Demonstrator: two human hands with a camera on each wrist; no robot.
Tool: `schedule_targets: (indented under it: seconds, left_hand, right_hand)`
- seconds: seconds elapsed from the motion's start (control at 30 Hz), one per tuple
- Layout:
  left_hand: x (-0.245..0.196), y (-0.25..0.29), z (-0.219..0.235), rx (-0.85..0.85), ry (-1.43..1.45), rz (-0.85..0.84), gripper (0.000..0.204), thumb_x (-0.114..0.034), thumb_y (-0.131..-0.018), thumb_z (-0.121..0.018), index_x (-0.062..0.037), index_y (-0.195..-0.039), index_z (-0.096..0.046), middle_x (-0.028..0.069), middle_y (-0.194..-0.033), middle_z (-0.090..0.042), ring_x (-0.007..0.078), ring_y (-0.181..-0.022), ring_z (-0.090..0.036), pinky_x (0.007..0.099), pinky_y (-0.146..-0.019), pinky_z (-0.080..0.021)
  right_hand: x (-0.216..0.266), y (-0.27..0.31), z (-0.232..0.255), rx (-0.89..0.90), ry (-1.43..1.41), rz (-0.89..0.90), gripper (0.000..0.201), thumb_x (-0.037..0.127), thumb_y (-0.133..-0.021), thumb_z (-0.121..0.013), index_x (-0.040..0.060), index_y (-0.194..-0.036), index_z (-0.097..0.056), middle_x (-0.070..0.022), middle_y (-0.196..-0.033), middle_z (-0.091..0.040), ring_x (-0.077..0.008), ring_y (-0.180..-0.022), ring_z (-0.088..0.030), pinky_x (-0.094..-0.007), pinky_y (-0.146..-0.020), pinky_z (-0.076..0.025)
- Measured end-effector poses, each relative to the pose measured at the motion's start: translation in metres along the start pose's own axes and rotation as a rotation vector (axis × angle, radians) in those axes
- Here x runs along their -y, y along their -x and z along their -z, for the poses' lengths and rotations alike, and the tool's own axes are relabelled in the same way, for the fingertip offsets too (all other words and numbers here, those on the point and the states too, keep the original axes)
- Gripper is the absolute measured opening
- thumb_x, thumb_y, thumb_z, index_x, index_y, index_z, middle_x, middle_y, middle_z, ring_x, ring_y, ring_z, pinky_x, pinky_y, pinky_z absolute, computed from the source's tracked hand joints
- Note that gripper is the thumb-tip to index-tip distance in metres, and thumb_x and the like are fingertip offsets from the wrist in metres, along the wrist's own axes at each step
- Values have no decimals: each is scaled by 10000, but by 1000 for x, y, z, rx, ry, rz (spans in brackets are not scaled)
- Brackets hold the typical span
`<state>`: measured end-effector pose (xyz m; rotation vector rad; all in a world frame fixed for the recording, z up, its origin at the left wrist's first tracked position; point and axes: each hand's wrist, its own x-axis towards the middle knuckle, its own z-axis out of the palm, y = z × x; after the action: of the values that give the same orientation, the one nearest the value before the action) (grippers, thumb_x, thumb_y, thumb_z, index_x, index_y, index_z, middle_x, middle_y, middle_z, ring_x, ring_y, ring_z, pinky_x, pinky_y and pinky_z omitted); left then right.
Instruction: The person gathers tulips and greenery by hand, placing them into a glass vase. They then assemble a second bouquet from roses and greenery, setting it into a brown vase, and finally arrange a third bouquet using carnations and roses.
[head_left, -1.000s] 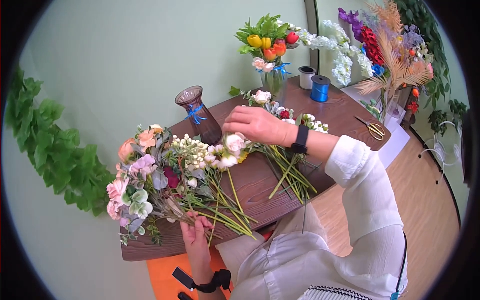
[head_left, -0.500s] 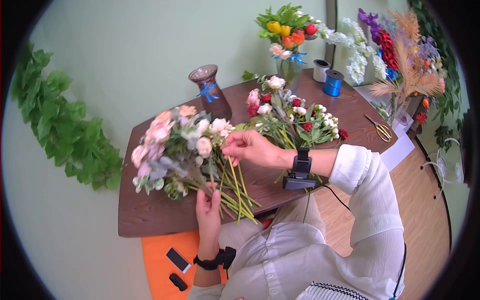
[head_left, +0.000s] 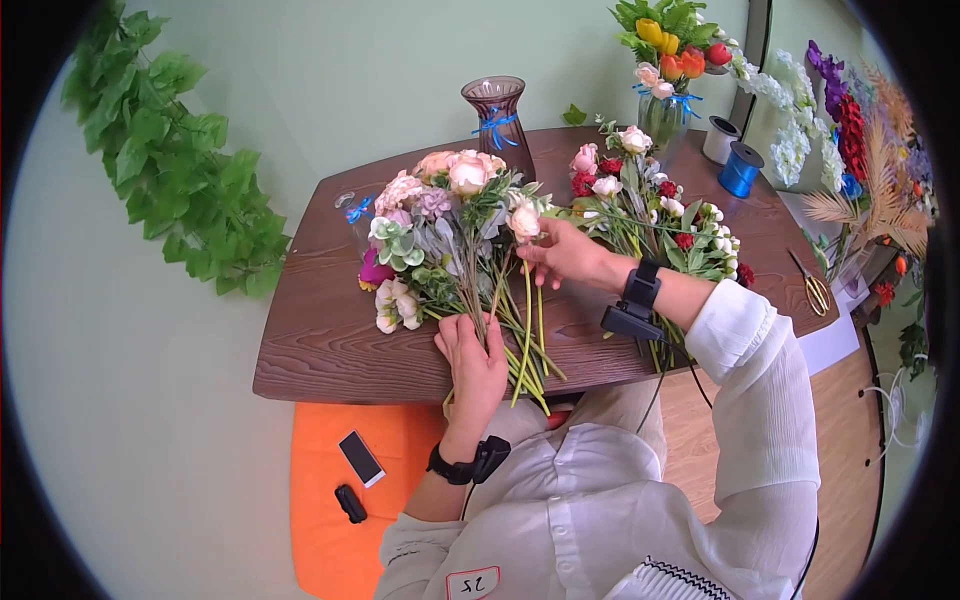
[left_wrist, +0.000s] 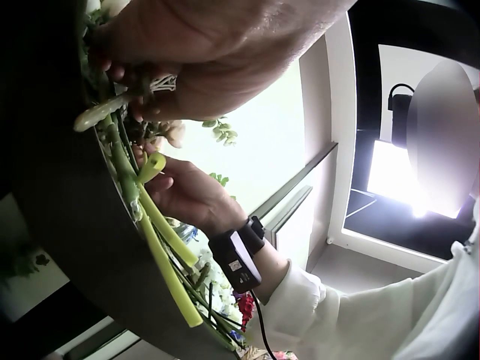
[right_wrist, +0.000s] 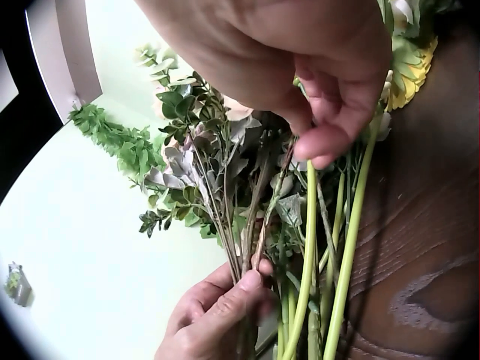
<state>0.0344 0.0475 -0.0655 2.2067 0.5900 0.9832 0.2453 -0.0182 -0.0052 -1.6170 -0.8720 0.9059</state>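
Note:
A mixed bunch of artificial flowers (head_left: 435, 203), with peach, lilac and white blooms and grey-green leaves, leans over the table. My left hand (head_left: 475, 365) grips its brown stems low down, near the table's front edge. To the right, my right hand (head_left: 570, 255) pinches a yellow-green stem (right_wrist: 309, 225) just below a pale peach bloom (head_left: 524, 222). More green stems (head_left: 540, 350) slant down between the hands toward the front edge. In the right wrist view, the thumb and fingertips meet at that stem's upper end.
Behind stands a smoky glass vase (head_left: 495, 115) with a blue bow. A second bunch (head_left: 690, 215) lies on the table (head_left: 300, 350) at right. Beyond are a tulip vase (head_left: 665, 115), a blue ribbon spool (head_left: 741, 170) and scissors (head_left: 815, 290). A phone (head_left: 361, 458) rests on orange cloth (head_left: 320, 540).
My left hand has lifted and turned the bunch more upright. My right hand has come down from above the blooms to a stem on the bunch's right side. The head view has shifted.

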Motion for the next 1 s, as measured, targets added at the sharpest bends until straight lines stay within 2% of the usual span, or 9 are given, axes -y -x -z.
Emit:
schedule_targets:
  seconds: [0.17, 0.3, 0.37, 0.43, 0.57, 0.63, 0.83, 0.9, 1.0]
  left_hand:
    - [-8, 8, -3, -48, -167, -11, 277, -123, -902, -537, 55, -1106, -482, 271, -1173, -388, 436, -1119, -363, 501, -955, -311]
    - [-11, 13, -7, -28, -214, 15, 541, -156, -940, -480, 152, -1320, -250, 390, -1381, -152, 506, -1321, -172, 547, -1090, -174]
    - [-13, 15, -9, -66, -163, 84, 587, -166, -952, -460, 157, -1363, -194, 405, -1418, -68, 513, -1335, -154, 520, -1103, -181]
    - [-13, 16, -7, -60, -210, 71, 620, -188, -956, -462, 159, -1377, -168, 412, -1417, -96, 514, -1327, -181, 509, -1102, -203]
    - [-9, 14, 2, 56, -352, 73, 655, -232, -946, -494, 163, -1368, -185, 400, -1351, -290, 500, -1281, -272, 523, -1063, -261]
    - [-15, 9, 10, 119, -324, 76, 675, -232, -937, -518, 167, -1367, -185, 384, -1314, -356, 487, -1212, -354, 502, -1020, -309]
    - [-19, -2, 2, 57, 12, 150, 720, -236, -911, -574, 164, -1366, -185, 377, -1234, -436, 501, -1130, -412, 482, -979, -346]
    - [-14, -5, -3, 32, 78, 103, 712, -243, -907, -582, 162, -1357, -207, 381, -1244, -431, 494, -1116, -443, 472, -971, -361]
    - [-10, -10, -7, -18, 65, 28, 492, -226, -916, -576, 55, -1265, -374, 262, -1082, -603, 408, -1003, -592, 425, -855, -455]
  right_hand:
    - [-9, 8, -18, -16, -132, -36, 272, 123, -930, -575, 1, -1112, -414, -80, -765, -590, -140, -571, -610, -257, -443, -514]
    - [-13, 16, -17, -91, 70, 66, 339, 77, -908, -588, -29, -1144, -367, -95, -771, -546, -135, -537, -595, -269, -422, -497]
    - [-18, 19, -14, -236, 557, 281, 519, 275, -865, -669, -23, -1195, -400, -234, -973, -606, -310, -831, -637, -396, -750, -517]
    - [-2, 33, -13, -200, 579, 155, 618, 380, -859, -655, -61, -1206, -397, -303, -1086, -573, -376, -1033, -576, -410, -895, -458]
    - [1, 35, -11, -140, 822, -67, 631, 472, -895, -570, -145, -1012, -507, -268, -892, -641, -311, -815, -679, -375, -724, -536]
    - [17, 33, -14, 67, 677, -293, 522, 442, -936, -521, -78, -933, -564, -242, -876, -654, -233, -723, -691, -330, -645, -555]
    - [-16, 6, -48, 14, 371, -154, 431, 331, -991, -441, -70, -951, -593, -116, -833, -652, -166, -711, -663, -306, -662, -558]
    - [-14, 6, -56, -42, -132, -204, 303, 216, -984, -445, -42, -962, -602, -94, -852, -637, -169, -709, -615, -299, -652, -525]
    - [-6, 9, -59, 21, -302, -225, 211, 173, -927, -472, -1, -938, -591, -78, -850, -595, -162, -713, -543, -299, -646, -450]
